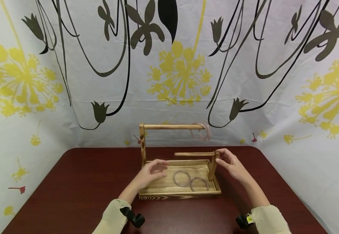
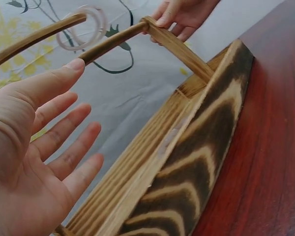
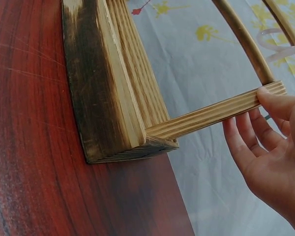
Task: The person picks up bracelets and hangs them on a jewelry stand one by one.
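Observation:
A wooden bangle stand has a shallow tray (image 1: pixel 181 193), a tall left post (image 1: pixel 142 146) with an upper bar (image 1: pixel 169 126), and a shorter right post (image 1: pixel 213 170) with a lower bar (image 1: pixel 192 154). My right hand (image 1: pixel 230 165) pinches the top of the short post, thumb on its near face and fingers behind. Over the tray's left part, my left hand (image 1: pixel 147 174) is held with fingers spread, holding nothing; its thumb tip overlaps the lower bar's free end in the left wrist view. Pale translucent bangles (image 1: pixel 207 132) hang near the upper bar's free end.
Inside the tray lie two more translucent bangles, one at the middle (image 1: pixel 174 178) and one nearer the front right (image 1: pixel 191 185). The stand rests on a dark red wooden table (image 1: pixel 99 182). Behind it hangs a white floral cloth (image 1: pixel 78 84).

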Demonstrator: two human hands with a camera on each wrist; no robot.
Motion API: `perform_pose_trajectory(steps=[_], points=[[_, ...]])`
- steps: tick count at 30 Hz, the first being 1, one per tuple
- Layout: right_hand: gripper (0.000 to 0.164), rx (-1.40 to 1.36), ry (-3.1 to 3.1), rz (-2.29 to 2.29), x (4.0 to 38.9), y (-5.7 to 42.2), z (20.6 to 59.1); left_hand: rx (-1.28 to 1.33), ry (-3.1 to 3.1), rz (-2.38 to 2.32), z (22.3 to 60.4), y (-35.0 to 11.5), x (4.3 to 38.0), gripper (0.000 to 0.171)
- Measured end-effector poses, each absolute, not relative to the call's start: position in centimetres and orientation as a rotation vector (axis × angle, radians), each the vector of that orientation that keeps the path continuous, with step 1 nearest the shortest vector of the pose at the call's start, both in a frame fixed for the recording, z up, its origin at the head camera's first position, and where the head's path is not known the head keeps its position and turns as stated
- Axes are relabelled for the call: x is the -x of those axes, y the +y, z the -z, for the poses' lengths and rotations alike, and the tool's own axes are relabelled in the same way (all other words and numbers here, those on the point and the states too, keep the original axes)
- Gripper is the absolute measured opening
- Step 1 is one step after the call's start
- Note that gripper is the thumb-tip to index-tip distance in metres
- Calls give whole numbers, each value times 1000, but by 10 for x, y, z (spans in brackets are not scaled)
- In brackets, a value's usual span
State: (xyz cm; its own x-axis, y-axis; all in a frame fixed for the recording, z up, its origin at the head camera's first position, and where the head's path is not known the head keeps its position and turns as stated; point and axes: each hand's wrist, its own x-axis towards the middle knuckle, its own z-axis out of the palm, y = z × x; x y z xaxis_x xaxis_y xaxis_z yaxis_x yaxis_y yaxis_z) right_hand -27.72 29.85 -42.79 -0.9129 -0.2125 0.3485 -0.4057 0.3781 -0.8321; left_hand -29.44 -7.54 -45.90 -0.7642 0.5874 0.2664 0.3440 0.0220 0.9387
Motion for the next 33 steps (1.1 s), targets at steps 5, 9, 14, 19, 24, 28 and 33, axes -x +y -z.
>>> perform_pose_trajectory(steps=[5, 9, 14, 19, 24, 28, 33], points=[[30, -579, -2433, -1576, 278, 298, 428, -993, 2107, -1788, 463, -65, 294, 43], [30, -575, -2434, -1569, 278, 298, 428, -972, 2109, -1756, 467, -56, 293, 42], [30, -579, -2425, -1576, 277, 297, 428, -912, 2104, -1734, 472, -48, 291, 43], [31, -563, -2436, -1580, 278, 299, 428, -881, 2089, -1730, 476, -41, 291, 45], [31, -567, -2434, -1599, 279, 299, 428, -829, 2140, -1720, 480, -32, 292, 51], [31, -590, -2420, -1620, 281, 299, 430, -715, 2220, -1684, 480, -26, 290, 58], [31, -575, -2415, -1615, 280, 299, 432, -615, 2286, -1630, 477, -21, 287, 68]])
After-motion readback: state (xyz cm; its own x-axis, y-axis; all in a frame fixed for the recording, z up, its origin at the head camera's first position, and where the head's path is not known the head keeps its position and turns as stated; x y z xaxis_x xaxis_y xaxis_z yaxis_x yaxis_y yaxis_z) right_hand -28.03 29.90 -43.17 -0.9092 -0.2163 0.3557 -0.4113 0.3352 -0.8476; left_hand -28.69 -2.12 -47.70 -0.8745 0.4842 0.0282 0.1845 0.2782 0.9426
